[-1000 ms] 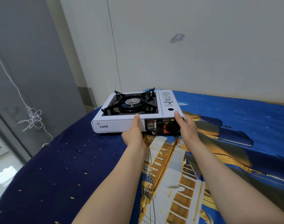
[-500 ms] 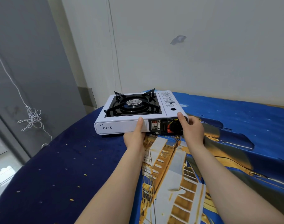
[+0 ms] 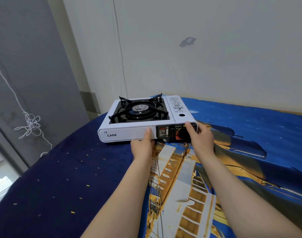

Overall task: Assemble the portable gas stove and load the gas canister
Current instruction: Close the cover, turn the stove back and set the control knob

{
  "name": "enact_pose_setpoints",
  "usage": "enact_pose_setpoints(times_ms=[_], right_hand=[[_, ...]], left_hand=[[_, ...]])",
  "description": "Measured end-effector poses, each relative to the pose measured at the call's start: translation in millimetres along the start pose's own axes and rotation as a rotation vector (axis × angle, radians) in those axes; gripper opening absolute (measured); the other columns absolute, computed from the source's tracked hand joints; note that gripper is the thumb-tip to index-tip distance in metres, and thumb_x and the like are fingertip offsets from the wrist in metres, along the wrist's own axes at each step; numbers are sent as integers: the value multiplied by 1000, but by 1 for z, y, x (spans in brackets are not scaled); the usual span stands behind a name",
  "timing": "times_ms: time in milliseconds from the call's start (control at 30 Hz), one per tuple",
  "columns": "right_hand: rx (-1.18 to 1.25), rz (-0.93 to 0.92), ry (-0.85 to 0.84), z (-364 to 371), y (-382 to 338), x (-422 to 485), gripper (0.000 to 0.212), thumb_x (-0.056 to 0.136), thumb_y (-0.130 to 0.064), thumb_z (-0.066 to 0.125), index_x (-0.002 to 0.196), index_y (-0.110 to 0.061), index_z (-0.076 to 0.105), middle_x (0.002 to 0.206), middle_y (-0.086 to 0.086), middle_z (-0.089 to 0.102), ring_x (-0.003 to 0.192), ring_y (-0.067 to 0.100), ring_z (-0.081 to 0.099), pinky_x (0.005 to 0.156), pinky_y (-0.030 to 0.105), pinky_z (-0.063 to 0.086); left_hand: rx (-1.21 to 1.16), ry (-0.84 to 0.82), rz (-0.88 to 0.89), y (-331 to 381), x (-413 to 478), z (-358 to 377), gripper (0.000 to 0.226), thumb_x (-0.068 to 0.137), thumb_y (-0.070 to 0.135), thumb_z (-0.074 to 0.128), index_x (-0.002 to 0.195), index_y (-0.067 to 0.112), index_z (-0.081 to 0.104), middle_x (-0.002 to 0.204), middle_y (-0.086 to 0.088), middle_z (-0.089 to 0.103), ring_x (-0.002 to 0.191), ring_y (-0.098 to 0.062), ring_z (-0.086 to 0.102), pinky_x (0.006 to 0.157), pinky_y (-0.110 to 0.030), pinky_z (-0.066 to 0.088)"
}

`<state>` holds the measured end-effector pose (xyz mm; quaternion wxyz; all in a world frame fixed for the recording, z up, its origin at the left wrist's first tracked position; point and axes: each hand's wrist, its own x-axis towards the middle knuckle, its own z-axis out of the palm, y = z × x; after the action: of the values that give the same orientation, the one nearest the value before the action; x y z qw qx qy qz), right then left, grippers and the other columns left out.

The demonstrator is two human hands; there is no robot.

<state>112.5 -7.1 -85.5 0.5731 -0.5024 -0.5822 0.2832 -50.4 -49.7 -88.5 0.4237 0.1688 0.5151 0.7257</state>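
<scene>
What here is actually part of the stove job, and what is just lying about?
Part of the job:
portable gas stove
control knob
canister compartment cover
left hand and right hand, both holding the stove's front edge
No gas canister is in view.

Just there:
blue printed cloth under the stove
white cord
grey door
wall mark

"CE", "CAPA" on stove (image 3: 141,117) front; panel sticker (image 3: 162,132) maybe Chinese, illegible.
</scene>
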Motion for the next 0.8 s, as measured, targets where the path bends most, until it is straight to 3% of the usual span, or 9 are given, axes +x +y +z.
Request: enact_pose_setpoints(times_ms=[67,100,167,200,333,400,500,633,800], right_hand=[[-34,7,-9,3,1,0,27,93,-46,53,102,-24,65,97,-7,68,98,16,63,71,28,49],[-69,21,-15,5,1,0,38,93,-47,51,115,-19,62,112,1,66,110,20,59,82,34,50],[-185,5,11,5,0,-2,56,96,-45,47,141,-12,44,141,9,49,132,24,43,105,40,38],[-247,-62,44,4,-1,-3,56,97,-41,46,144,-12,39,144,10,45,134,24,39,107,39,33],[-406,-393,126,2,-12,-11,36,97,-22,46,132,-12,53,127,8,57,118,24,47,98,36,36],[-469,-463,118,5,-15,-18,30,95,-17,49,123,-12,59,118,7,61,111,25,50,95,38,39],[-540,-531,86,7,-17,-26,24,92,-12,56,114,-12,65,112,6,63,108,26,53,93,42,39],[-641,-686,61,5,-16,-32,24,88,-10,60,110,-13,68,108,4,64,105,24,54,93,39,35],[-744,-808,-5,4,-12,-35,30,86,-11,62,115,-12,67,111,4,65,105,25,56,92,38,34]], left_hand=[[163,33,12,-1,-1,0,43,87,37,66,111,3,61,99,-12,73,71,-16,73,59,-25,56],[217,44,9,0,-2,0,44,88,40,63,110,2,60,96,-11,73,66,-13,73,52,-21,53],[271,83,4,4,-5,-2,40,88,40,62,103,3,59,87,-9,74,58,-13,72,46,-19,48],[302,114,28,6,-7,-4,34,89,39,61,96,6,58,79,-8,73,55,-15,71,48,-22,49],[498,178,376,13,-14,-13,16,88,34,61,85,22,50,77,1,62,70,-22,66,59,-30,49],[716,201,642,17,-14,-16,13,87,31,64,89,26,52,85,7,56,80,-15,55,60,-24,39],[940,227,897,18,-12,-16,20,84,26,68,102,24,60,102,5,52,95,-14,44,78,-28,39],[996,170,1000,14,-13,-13,20,83,20,69,103,20,67,112,-2,55,109,-21,46,91,-38,42],[997,88,1053,14,-13,-13,24,81,8,70,105,13,71,107,-5,59,106,-23,50,89,-42,47]])
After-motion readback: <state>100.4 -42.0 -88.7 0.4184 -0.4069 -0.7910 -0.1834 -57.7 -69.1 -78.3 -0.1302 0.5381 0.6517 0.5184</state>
